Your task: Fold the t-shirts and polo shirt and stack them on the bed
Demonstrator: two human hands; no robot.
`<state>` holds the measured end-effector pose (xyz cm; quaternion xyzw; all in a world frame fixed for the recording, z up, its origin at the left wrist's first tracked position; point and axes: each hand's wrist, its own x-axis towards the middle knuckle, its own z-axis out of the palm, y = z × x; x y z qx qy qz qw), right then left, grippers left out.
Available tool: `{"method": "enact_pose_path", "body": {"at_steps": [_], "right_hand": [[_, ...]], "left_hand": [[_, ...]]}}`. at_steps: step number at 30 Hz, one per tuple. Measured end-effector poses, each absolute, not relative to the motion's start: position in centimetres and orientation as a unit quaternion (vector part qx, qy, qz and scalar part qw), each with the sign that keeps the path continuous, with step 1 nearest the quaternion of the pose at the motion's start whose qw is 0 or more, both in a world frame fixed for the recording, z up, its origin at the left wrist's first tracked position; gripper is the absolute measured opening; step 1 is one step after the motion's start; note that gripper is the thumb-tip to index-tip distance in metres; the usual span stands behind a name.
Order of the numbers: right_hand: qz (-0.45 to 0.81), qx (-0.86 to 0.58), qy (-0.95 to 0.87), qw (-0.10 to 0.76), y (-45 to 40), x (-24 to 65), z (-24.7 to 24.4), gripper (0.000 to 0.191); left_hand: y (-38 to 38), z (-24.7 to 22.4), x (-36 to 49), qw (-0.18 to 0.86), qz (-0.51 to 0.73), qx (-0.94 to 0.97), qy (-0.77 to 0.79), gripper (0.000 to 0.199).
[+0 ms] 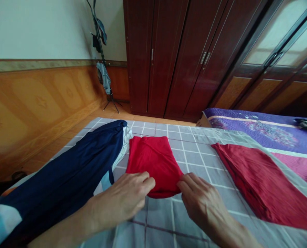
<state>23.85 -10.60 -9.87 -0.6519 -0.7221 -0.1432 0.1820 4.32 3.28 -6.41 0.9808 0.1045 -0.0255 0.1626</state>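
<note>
A bright red piece of clothing, folded into a compact shape, lies on the grey checked bedsheet in front of me. My left hand has its fingers closed on the near left part of the cloth. At the near right corner, my right hand pinches the same garment between thumb and fingers. Between the two hands the near edge sags in a curve. What kind of garment it is does not show.
Dark blue clothing with white and light blue parts lies on the left. A darker red folded garment lies on the right. Beyond are a purple bedspread, a dark red wardrobe and a coat stand.
</note>
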Motion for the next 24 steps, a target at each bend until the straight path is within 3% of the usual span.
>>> {"method": "enact_pose_path", "body": {"at_steps": [6, 9, 12, 14, 17, 24], "right_hand": [[-0.096, -0.621, -0.766, 0.138, -16.6, 26.6, -7.5, 0.019], [-0.096, -0.613, -0.772, 0.138, -17.7, 27.0, -8.5, 0.032], [-0.079, -0.638, -0.752, 0.148, -15.9, 27.0, -9.1, 0.034], [-0.054, -0.64, -0.751, 0.154, -13.8, 26.9, -9.5, 0.037], [-0.012, -0.64, -0.756, 0.138, -10.4, 26.9, -10.8, 0.04], [0.036, -0.656, -0.749, 0.079, -2.9, 29.0, -14.7, 0.055]], "left_hand": [[0.0, -4.9, 4.4, 0.197, -0.046, 0.979, -0.022, 0.013], [-0.5, -6.5, 5.6, 0.195, -0.022, 0.98, -0.022, 0.004], [-0.4, -9.0, 6.8, 0.184, 0.066, 0.981, 0.015, 0.015], [-0.3, -10.9, 7.2, 0.168, 0.103, 0.98, 0.017, 0.04], [-0.3, -13.4, 7.1, 0.172, 0.064, 0.983, -0.026, 0.077], [0.0, -15.1, 7.0, 0.167, 0.03, 0.984, -0.057, 0.072]]}}
